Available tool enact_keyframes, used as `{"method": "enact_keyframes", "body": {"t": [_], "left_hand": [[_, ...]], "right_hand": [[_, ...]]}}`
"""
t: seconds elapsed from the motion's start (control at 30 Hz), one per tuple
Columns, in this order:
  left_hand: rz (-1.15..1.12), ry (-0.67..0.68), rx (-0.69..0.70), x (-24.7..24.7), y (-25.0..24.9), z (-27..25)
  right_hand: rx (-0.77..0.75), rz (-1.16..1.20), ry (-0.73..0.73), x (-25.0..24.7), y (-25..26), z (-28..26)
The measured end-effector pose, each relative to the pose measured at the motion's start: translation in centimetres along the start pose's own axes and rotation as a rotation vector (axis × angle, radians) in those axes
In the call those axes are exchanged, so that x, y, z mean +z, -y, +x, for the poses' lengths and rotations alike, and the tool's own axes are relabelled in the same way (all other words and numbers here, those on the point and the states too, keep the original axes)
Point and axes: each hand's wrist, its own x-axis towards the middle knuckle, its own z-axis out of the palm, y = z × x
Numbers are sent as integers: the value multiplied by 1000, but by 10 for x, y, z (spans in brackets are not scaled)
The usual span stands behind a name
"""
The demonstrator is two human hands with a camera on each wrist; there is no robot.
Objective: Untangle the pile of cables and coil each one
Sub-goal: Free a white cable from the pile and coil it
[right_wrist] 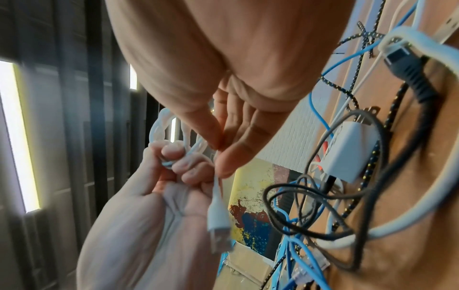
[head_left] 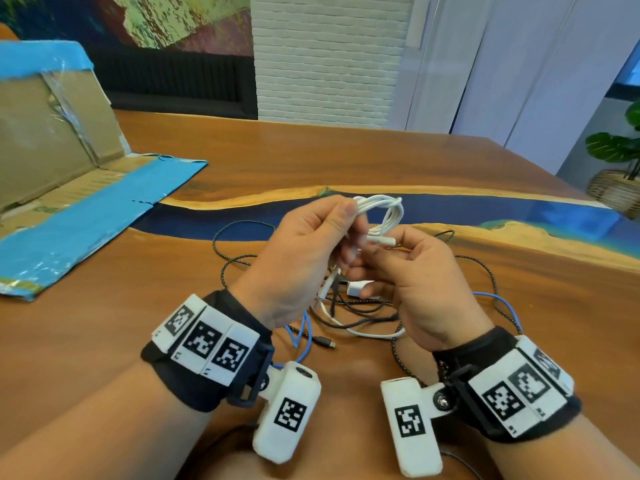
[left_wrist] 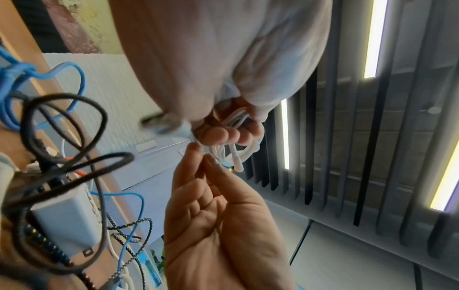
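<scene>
A white cable (head_left: 382,207) is wound into a small coil and held up above the table. My left hand (head_left: 349,216) grips the coil (right_wrist: 159,129) with curled fingers (left_wrist: 218,135). My right hand (head_left: 370,252) pinches a loose end of the same cable between thumb and forefinger (right_wrist: 221,155). A white USB plug (right_wrist: 218,231) dangles below that pinch. Another slim white connector (left_wrist: 236,157) sticks out of the coil. Under both hands lies the tangled pile (head_left: 346,306): black, blue, white and braided black-yellow cables around a white charger block (head_left: 360,287).
Flattened cardboard with blue tape (head_left: 69,188) lies on the wooden table (head_left: 311,154) at the left. A blue resin strip (head_left: 485,209) crosses the table beyond the hands. A potted plant (head_left: 620,150) stands past the table's right edge.
</scene>
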Motion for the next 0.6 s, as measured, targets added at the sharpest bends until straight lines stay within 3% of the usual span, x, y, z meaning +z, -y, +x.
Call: {"method": "enact_keyframes", "body": {"t": [0.27, 0.47, 0.6], "left_hand": [[-244, 24, -131, 1, -7, -1], [-299, -61, -166, -1, -6, 3], [-267, -73, -186, -3, -4, 4]], "right_hand": [[-136, 89, -99, 1, 0, 0], [-72, 318, 77, -2, 6, -2], [-63, 258, 70, -1, 4, -2]]}}
